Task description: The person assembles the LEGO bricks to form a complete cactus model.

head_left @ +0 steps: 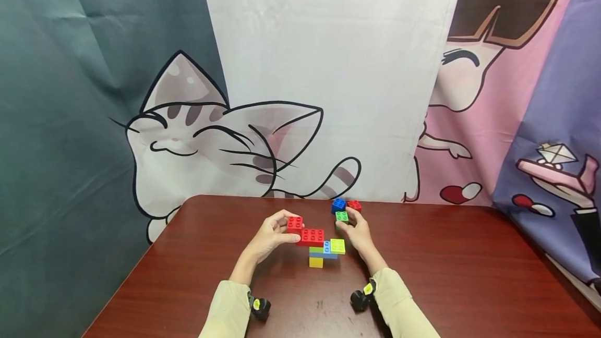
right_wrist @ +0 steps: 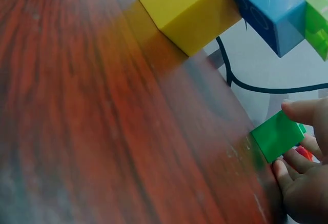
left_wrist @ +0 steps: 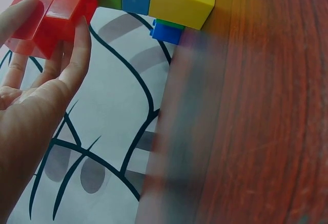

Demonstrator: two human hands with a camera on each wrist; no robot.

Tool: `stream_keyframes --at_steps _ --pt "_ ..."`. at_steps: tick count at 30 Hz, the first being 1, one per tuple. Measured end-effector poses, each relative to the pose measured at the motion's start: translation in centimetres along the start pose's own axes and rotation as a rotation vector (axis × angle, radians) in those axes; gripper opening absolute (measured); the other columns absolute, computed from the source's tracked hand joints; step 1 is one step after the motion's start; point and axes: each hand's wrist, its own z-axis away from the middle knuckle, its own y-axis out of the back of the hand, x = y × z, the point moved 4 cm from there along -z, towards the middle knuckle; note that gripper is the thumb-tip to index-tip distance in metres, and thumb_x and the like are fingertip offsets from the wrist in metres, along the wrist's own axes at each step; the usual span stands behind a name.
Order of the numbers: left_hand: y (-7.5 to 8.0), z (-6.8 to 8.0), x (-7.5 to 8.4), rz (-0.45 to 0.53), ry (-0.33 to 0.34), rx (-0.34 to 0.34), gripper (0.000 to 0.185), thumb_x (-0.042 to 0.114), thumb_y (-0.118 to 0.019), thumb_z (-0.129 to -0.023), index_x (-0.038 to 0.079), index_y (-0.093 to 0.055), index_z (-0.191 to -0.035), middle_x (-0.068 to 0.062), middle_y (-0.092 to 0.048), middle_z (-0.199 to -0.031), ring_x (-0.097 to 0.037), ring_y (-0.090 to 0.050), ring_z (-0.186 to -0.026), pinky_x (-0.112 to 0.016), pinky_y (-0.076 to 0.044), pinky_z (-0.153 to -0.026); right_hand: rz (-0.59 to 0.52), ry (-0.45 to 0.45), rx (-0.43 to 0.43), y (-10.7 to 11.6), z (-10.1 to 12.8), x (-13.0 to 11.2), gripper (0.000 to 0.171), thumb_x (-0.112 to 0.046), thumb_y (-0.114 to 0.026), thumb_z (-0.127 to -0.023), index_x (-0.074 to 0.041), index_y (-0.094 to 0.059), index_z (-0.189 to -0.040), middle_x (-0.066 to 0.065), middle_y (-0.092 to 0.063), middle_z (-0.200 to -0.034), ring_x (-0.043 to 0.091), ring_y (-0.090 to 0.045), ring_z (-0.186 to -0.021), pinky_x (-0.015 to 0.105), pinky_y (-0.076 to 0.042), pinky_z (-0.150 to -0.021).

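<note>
Here, head: left hand [head_left: 269,236], part-curled, grips the stack [head_left: 315,241] by its small red brick [head_left: 294,224]; right hand [head_left: 359,233] pinches the green brick [head_left: 341,217], to its right. Left wrist: stack probably light, stiff; red brick between thumb and fingers. Right wrist: green brick likely hard, hold plain sides; thumb and fingertips flank it.

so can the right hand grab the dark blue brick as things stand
Probably not yet: the right hand grips the green brick, which sits just in front of the dark blue brick.
</note>
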Motion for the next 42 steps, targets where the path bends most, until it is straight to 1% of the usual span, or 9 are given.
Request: stream_keyframes --at_steps 4,6,14,20,25,27,30,36,42 --pt "0.0 0.0 0.0 0.012 0.002 0.004 0.046 0.001 -0.069 -0.083 -0.009 -0.048 -0.123 0.001 -0.067 -0.108 -0.011 -0.066 -0.095 -0.023 -0.057 -0.082 0.017 -0.024 0.007 0.0 -0.2 0.3 0.057 -0.008 -0.066 -0.09 0.003 -0.044 -0.142 0.029 -0.048 -0.142 0.042 -0.046 -0.131 0.053 -0.038 -0.112" --pt "-0.1 0.0 0.0 0.011 0.004 0.005 0.047 0.001 -0.069 -0.083 -0.008 -0.048 -0.123 0.001 -0.067 -0.108 -0.012 -0.065 -0.096 -0.023 -0.057 -0.082 0.029 -0.021 0.014 0.0 -0.2 0.4 0.056 -0.009 -0.066 -0.091 0.002 -0.045 -0.141 0.029 -0.05 -0.139 0.041 -0.048 -0.129 0.052 -0.039 -0.111" --pt "-0.1 0.1 0.1 0.0 0.001 0.012 0.047 0.002 -0.07 -0.083 -0.008 -0.048 -0.124 -0.034 -0.056 -0.122 -0.012 -0.065 -0.097 -0.023 -0.057 -0.083 0.024 -0.013 0.011 0.0 -0.2 0.8 0.053 -0.01 -0.067 -0.091 0.003 -0.048 -0.138 0.029 -0.055 -0.132 0.039 -0.052 -0.122 0.051 -0.043 -0.107" --pt "-0.1 0.1 0.1 -0.002 0.004 0.008 0.047 0.003 -0.07 -0.084 -0.008 -0.048 -0.124 -0.033 -0.056 -0.122 -0.012 -0.065 -0.097 -0.023 -0.057 -0.083 0.051 -0.028 -0.002 0.0 -0.2 1.0 0.05 -0.011 -0.067 -0.091 0.001 -0.051 -0.136 0.026 -0.058 -0.126 0.035 -0.055 -0.116 0.049 -0.044 -0.106" --pt "-0.2 0.1 0.1 -0.002 0.003 0.006 0.047 0.003 -0.07 -0.084 -0.007 -0.049 -0.124 -0.037 -0.053 -0.125 -0.011 -0.066 -0.096 -0.024 -0.057 -0.083 0.036 -0.059 0.018 0.3 -0.1 0.9 0.046 -0.015 -0.07 -0.089 0.002 -0.056 -0.13 0.024 -0.062 -0.12 0.028 -0.06 -0.106 0.028 -0.052 -0.09" --pt "-0.1 0.0 0.1 -0.004 0.003 0.007 0.047 0.003 -0.07 -0.084 -0.008 -0.048 -0.124 -0.038 -0.053 -0.125 -0.011 -0.066 -0.096 -0.024 -0.057 -0.083 0.017 -0.071 0.026 0.5 -0.1 0.9 0.044 -0.017 -0.071 -0.089 0.001 -0.058 -0.127 0.023 -0.063 -0.118 0.023 -0.061 -0.102 0.019 -0.049 -0.081" --pt "-0.1 0.0 0.0 -0.005 0.005 0.01 0.046 0.003 -0.07 -0.084 -0.007 -0.049 -0.124 -0.036 -0.054 -0.124 -0.011 -0.066 -0.096 -0.024 -0.057 -0.083 -0.022 -0.095 0.027 0.7 -0.1 1.0 0.043 -0.02 -0.069 -0.09 -0.002 -0.058 -0.128 0.02 -0.062 -0.122 0.017 -0.058 -0.102 0.019 -0.048 -0.082" --pt "-0.1 -0.2 0.1 -0.013 0.006 0.012 0.045 0.004 -0.07 -0.084 -0.006 -0.049 -0.123 -0.021 -0.063 -0.119 -0.012 -0.066 -0.097 -0.024 -0.057 -0.084 -0.117 -0.142 -0.012 1.3 0.7 0.8 0.048 -0.03 -0.064 -0.094 -0.004 -0.053 -0.133 0.02 -0.056 -0.133 0.011 -0.058 -0.101 0.034 -0.054 -0.097" --pt "0.0 0.0 0.1 -0.014 0.002 0.01 0.046 0.003 -0.07 -0.084 -0.006 -0.049 -0.124 -0.024 -0.062 -0.119 -0.011 -0.066 -0.097 -0.024 -0.057 -0.084 -0.215 -0.178 -0.055 1.1 1.7 0.5 0.05 -0.029 -0.063 -0.095 -0.003 -0.05 -0.135 0.021 -0.056 -0.131 0.009 -0.064 -0.088 0.026 -0.058 -0.082"
